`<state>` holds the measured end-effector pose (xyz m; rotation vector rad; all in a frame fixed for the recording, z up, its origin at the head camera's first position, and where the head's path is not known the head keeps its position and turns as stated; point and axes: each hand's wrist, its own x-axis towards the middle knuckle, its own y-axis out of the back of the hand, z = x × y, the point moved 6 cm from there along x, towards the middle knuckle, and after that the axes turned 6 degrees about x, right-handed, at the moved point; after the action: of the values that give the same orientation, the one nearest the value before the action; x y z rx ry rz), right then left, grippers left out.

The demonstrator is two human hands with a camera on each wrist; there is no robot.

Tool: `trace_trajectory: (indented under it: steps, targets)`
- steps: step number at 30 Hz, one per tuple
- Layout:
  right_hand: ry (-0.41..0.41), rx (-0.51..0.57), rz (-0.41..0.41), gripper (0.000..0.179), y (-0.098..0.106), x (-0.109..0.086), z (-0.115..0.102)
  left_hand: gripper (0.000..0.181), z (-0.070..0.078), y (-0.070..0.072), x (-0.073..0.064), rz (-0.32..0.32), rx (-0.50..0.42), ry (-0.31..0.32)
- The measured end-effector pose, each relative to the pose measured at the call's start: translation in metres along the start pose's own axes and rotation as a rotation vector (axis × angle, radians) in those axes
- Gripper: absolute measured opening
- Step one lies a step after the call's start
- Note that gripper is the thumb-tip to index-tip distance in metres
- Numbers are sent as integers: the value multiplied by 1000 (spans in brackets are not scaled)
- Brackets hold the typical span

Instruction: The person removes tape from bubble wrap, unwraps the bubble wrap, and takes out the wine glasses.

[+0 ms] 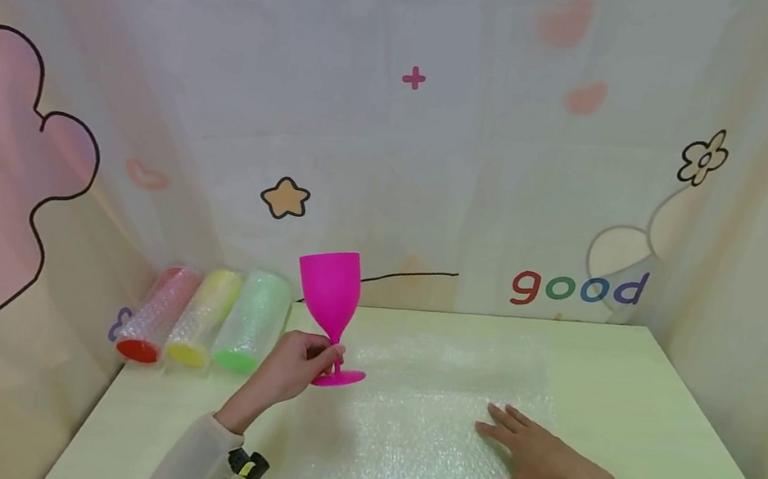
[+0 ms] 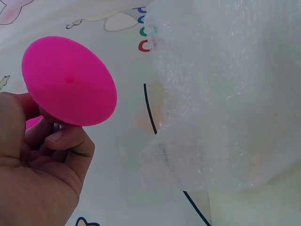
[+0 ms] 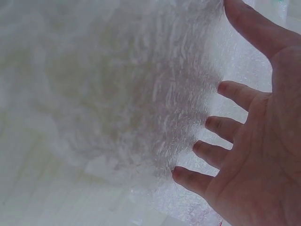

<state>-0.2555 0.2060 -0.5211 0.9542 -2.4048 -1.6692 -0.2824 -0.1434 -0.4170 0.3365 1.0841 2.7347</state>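
Note:
A bright pink goblet (image 1: 332, 290) is held upright, slightly tilted, over the left part of a bubble wrap sheet (image 1: 395, 465). My left hand (image 1: 289, 364) pinches its stem just above the round foot. From the left wrist, the underside of the goblet's foot (image 2: 70, 80) faces the camera, with the fingers and thumb of the left hand (image 2: 51, 169) behind it. Spread fingers of my right hand (image 1: 534, 456) rest on the sheet's right side. The right wrist view shows the right hand (image 3: 263, 150) with its fingertips against the bubble wrap (image 3: 122, 94).
Three bubble-wrapped cylinders stand in a row at the back left of the table (image 1: 634, 409): a red one (image 1: 157, 313), a yellow one (image 1: 204, 316) and a green one (image 1: 255, 324). A printed curtain (image 1: 441, 157) hangs behind the table and along both sides.

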Motion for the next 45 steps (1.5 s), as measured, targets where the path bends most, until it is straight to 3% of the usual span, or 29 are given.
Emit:
trace_trajectory:
  steps: [8,15,22,29,36,45]
  targets:
    - [1,-3,1,98,-2,-1,0,21,-1,4,23,63,35,14]
    - [30,-17,18,97,1,-1,-2,20,2,7,50,172,103,-25]
    - [33,-8,23,96,2,-2,-2,20,2,-1,79,211,126,-36]
    - [27,0,24,96,2,-3,-3,23,-11,-14,100,265,102,27]
    - [7,23,17,97,0,-1,-2,23,-29,-29,114,332,117,93]
    - [59,1,37,98,2,0,-4,19,-45,-45,126,341,108,138]
